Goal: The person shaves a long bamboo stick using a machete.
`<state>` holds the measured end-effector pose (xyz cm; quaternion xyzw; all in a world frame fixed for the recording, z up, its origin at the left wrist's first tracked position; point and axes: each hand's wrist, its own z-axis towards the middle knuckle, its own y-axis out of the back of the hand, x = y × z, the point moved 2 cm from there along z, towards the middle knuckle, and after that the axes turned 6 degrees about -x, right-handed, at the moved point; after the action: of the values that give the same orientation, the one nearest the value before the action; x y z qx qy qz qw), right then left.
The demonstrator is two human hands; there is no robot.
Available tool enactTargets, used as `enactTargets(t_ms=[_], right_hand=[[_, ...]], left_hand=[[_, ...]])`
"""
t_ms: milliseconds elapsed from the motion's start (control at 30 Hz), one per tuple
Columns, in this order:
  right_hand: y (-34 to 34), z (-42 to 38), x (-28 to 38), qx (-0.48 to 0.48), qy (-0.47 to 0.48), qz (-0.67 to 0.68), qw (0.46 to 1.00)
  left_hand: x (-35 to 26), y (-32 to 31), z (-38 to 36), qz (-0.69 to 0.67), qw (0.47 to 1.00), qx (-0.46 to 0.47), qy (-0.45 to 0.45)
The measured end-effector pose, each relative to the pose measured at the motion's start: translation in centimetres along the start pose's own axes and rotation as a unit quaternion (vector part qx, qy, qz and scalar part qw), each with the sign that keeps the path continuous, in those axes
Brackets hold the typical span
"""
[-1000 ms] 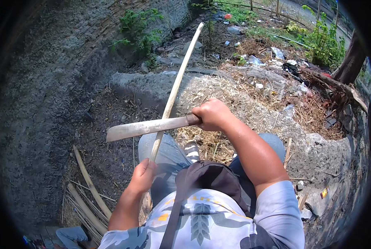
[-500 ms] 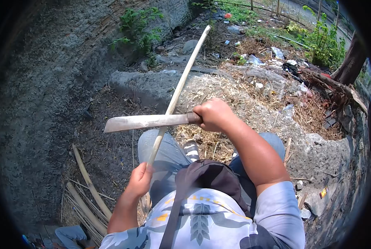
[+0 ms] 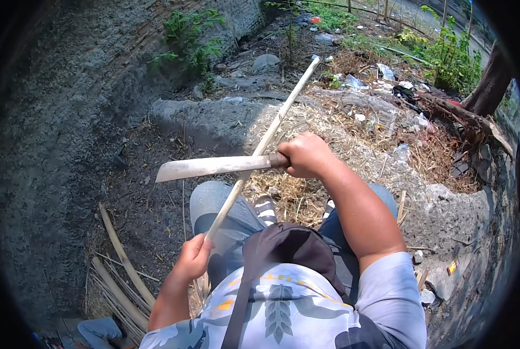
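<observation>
My right hand is closed round the handle of a machete, whose broad, worn blade points left. The blade lies across a long, pale wooden stick, over its middle. My left hand grips the stick's lower end, above my left thigh. From there the stick slants up and to the right, away from me, its far end above the rubble. Blade and stick appear to touch, though the exact contact is hard to make out.
Curved strips and thin sticks lie at the lower left beside a rough wall. Ahead is a concrete ledge with dry shavings and litter. A tree trunk stands at right. Another person's leg shows at bottom left.
The stick's far end has swung right and down, so it slants more. My right hand and the machete have shifted slightly right; my left hand stays almost in place.
</observation>
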<state>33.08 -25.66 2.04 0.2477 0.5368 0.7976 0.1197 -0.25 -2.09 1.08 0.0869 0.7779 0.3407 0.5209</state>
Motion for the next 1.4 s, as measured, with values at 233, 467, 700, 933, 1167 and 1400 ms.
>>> enactTargets(t_ms=[233,467,700,933,1167,1400], right_hand=[[-0.7,0.1,-6.4,-0.017,-0.245,0.088,0.965],[-0.1,0.4,-2.1,0.063,-0.136,0.014,0.989],[-0.6,0.5,-4.6,-0.003,-0.1,-0.035,0.994],[0.0,-1.4,-10.3,-0.089,-0.375,0.157,0.909],[0.3,-0.3,-4.8,-0.034,-0.161,0.082,0.983],[0.0,-0.5,-6.6,0.045,-0.206,0.029,0.977]], left_hand=[[2.5,2.2,-1.7,-0.013,1.0,-0.004,0.024],[4.4,1.3,-1.2,-0.038,0.998,0.006,0.043],[2.9,2.6,-1.4,-0.069,0.995,0.01,0.072],[4.0,4.4,-3.8,-0.125,0.988,0.028,0.083],[3.2,2.7,-1.9,-0.189,0.978,-0.007,0.089],[2.2,3.0,-2.1,0.026,0.996,-0.079,0.004]])
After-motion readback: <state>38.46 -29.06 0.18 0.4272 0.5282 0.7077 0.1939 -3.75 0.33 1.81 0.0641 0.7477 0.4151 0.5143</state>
